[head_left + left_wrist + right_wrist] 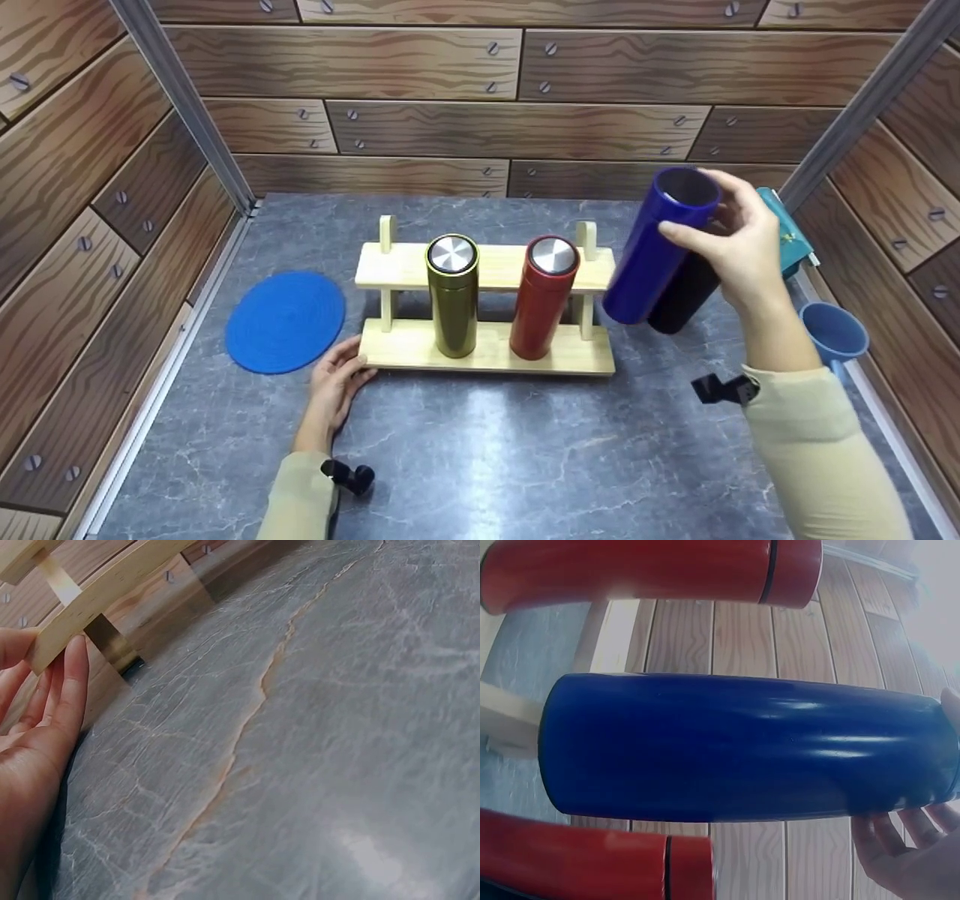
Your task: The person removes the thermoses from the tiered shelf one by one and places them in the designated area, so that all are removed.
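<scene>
My right hand grips a dark blue flask near its top, thumb on the near side; it leans beside the rack's right end. In the right wrist view the blue flask lies across the middle, the fingers at its right end. My left hand pinches the front left corner of a two-tier wooden rack between thumb and fingers. An olive-green flask and a red flask with steel-topped lids stand in the rack. A black flask is partly hidden behind the blue one.
At left lies a round blue mat. A blue mug and a teal box are along the right wall. Another red flask shows in the right wrist view. Wood-patterned walls enclose the grey marbled table.
</scene>
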{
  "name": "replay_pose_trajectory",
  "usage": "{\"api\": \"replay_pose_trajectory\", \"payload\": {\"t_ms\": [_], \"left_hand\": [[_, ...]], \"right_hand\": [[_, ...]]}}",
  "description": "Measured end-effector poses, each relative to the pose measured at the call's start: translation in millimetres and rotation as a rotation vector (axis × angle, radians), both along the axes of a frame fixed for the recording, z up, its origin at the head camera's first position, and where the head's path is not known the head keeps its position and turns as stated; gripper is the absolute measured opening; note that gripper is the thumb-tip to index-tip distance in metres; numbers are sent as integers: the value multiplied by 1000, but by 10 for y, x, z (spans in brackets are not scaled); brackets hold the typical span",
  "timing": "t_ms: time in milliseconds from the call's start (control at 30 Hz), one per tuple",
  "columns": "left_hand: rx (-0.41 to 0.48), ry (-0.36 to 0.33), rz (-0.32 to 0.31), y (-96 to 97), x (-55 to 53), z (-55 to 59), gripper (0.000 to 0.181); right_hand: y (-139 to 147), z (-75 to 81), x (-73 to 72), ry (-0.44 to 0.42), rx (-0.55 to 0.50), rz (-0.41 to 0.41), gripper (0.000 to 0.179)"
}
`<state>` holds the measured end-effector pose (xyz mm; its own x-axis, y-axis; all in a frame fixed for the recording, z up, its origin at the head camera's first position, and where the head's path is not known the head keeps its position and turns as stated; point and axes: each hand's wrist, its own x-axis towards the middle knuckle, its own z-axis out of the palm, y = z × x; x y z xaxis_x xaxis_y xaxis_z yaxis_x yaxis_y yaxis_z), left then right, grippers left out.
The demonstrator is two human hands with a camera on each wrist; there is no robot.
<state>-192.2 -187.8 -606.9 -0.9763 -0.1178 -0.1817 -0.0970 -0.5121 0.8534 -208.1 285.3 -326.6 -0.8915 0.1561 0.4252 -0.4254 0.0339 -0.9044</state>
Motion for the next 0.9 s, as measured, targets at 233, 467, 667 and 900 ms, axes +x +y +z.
{"api": "replay_pose_trajectory", "payload": {"t_ms": [233,467,667,900], "left_hand": [[13,16,-5,25,-9,-16,49],[-4,53,-8,9,13,-28,45],[-6,36,-2,2,11,-27,48],[2,30,-5,-5,10,-15,50]], "right_hand": [[221,-127,94,10,-87,58,63],[347,-255,144,32,-70,-1,63],[490,-404,194,-32,-44,-101,64],[705,-592,216,-91,18,-255,66]]}}
